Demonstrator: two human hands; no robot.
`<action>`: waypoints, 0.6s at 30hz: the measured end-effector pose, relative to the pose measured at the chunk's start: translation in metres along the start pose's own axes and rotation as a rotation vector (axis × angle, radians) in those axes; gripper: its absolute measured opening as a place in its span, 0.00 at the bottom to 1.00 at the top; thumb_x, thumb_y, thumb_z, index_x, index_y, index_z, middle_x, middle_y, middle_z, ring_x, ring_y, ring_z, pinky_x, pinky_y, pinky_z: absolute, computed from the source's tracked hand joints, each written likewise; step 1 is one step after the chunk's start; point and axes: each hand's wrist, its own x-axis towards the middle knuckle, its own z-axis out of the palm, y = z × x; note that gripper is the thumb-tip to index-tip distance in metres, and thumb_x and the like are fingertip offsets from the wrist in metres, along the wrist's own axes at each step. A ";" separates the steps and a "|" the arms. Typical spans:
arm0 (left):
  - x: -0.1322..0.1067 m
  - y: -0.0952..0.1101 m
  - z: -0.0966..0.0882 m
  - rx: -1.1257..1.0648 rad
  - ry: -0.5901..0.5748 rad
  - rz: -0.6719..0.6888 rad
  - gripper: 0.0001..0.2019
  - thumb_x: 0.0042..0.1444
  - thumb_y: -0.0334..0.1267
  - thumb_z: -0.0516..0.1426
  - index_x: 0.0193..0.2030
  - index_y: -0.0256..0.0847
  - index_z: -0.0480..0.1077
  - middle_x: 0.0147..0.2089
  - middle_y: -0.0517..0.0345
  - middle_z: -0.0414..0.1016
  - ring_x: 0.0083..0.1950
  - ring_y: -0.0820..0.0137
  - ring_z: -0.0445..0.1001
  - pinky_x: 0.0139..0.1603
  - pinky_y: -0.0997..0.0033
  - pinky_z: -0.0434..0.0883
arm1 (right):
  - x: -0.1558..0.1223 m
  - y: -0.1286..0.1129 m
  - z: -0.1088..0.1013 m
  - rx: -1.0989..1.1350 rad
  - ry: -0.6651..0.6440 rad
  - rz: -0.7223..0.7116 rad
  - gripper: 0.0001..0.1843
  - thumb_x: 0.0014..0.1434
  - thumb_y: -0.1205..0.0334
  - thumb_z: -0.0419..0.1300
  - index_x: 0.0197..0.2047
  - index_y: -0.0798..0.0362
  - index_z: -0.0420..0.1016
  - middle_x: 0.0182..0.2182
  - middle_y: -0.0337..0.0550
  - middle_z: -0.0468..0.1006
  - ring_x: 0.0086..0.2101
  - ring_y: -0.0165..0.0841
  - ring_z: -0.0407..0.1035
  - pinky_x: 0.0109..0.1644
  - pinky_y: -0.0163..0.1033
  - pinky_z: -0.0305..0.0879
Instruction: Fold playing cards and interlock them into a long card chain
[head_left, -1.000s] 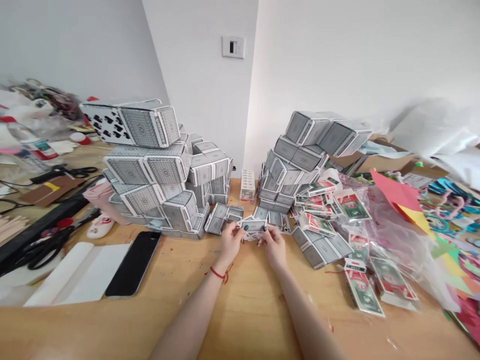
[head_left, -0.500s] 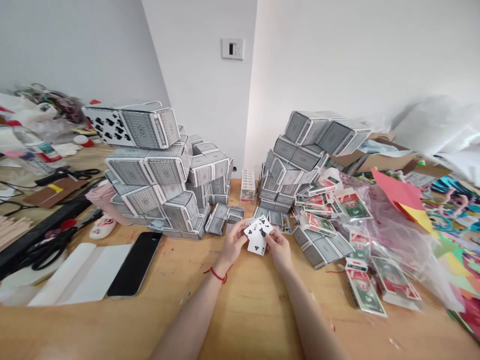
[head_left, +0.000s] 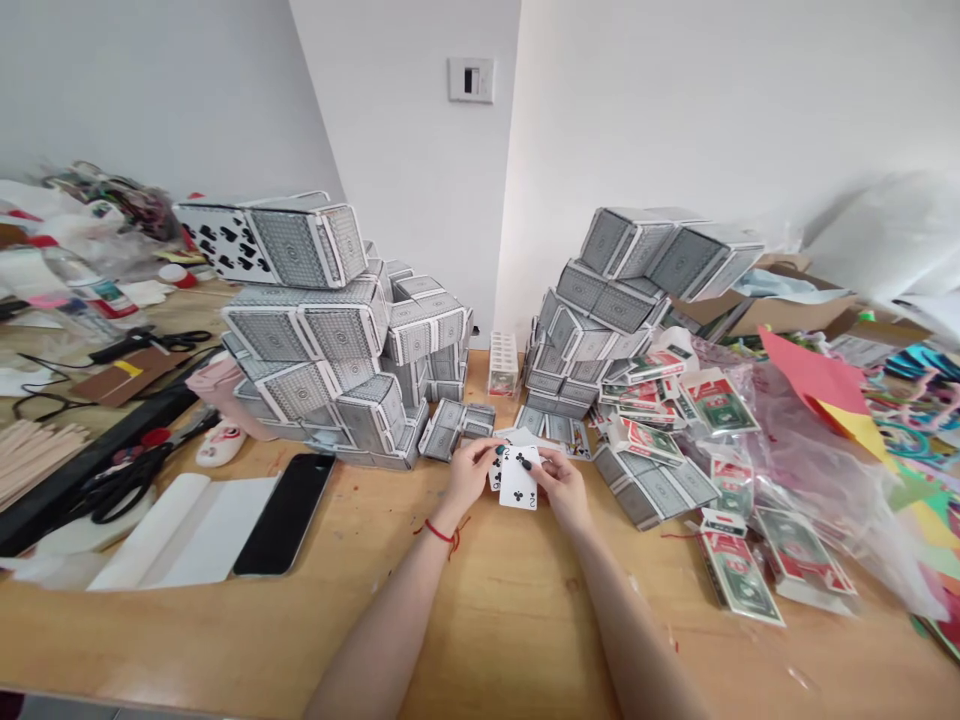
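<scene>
Both my hands meet over the middle of the wooden table [head_left: 495,620]. My left hand [head_left: 469,478], with a red string at the wrist, and my right hand [head_left: 564,488] pinch a few playing cards [head_left: 517,477] held face up; the front one is a two of clubs. Just beyond them lie more loose cards [head_left: 551,428] flat on the wood. A stack of boxes made from grey-backed cards [head_left: 322,335] rises at the left, and a second stack [head_left: 611,300] at the right.
A black phone [head_left: 285,513] and white sheets [head_left: 187,530] lie at the left, with scissors [head_left: 124,478] and wooden sticks [head_left: 34,450] farther left. Red-and-green card packs [head_left: 739,575] and a plastic bag [head_left: 810,470] crowd the right, beside coloured paper [head_left: 840,395].
The cards, first held low with backs showing, have been turned face up and drawn slightly toward me. My head has shifted, so the scene sits a little to the right.
</scene>
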 end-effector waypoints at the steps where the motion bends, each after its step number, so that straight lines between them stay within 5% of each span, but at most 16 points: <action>1: 0.000 0.000 0.000 0.010 -0.006 0.002 0.10 0.50 0.35 0.53 0.37 0.38 0.73 0.38 0.53 0.75 0.37 0.69 0.72 0.37 0.71 0.68 | -0.001 -0.001 0.001 -0.001 -0.018 -0.001 0.22 0.41 0.52 0.65 0.39 0.55 0.69 0.21 0.39 0.74 0.21 0.33 0.68 0.23 0.35 0.63; 6: 0.000 0.003 0.000 -0.061 0.033 -0.046 0.13 0.50 0.41 0.53 0.38 0.37 0.71 0.38 0.52 0.75 0.37 0.69 0.71 0.36 0.73 0.67 | -0.003 -0.003 0.004 -0.026 -0.002 -0.037 0.24 0.42 0.51 0.64 0.42 0.52 0.67 0.17 0.34 0.71 0.18 0.29 0.65 0.20 0.33 0.61; 9: 0.000 0.004 -0.001 -0.101 -0.070 -0.114 0.14 0.47 0.43 0.56 0.35 0.34 0.72 0.32 0.54 0.74 0.31 0.71 0.70 0.30 0.74 0.66 | -0.003 -0.003 0.005 -0.058 0.036 -0.071 0.24 0.42 0.52 0.63 0.43 0.51 0.67 0.16 0.33 0.70 0.16 0.28 0.63 0.19 0.32 0.59; 12: 0.000 0.004 -0.003 -0.037 -0.161 -0.135 0.13 0.46 0.44 0.56 0.26 0.33 0.71 0.24 0.59 0.70 0.24 0.75 0.65 0.23 0.77 0.61 | -0.002 -0.001 0.006 -0.049 0.026 -0.061 0.22 0.42 0.52 0.63 0.39 0.52 0.67 0.18 0.34 0.72 0.17 0.28 0.64 0.19 0.32 0.59; 18: 0.000 0.002 -0.004 0.078 -0.150 -0.091 0.16 0.47 0.47 0.55 0.19 0.35 0.65 0.18 0.64 0.59 0.21 0.78 0.55 0.19 0.78 0.51 | 0.002 0.002 0.003 -0.091 0.069 -0.032 0.20 0.39 0.50 0.65 0.27 0.51 0.61 0.16 0.34 0.71 0.16 0.28 0.63 0.18 0.32 0.58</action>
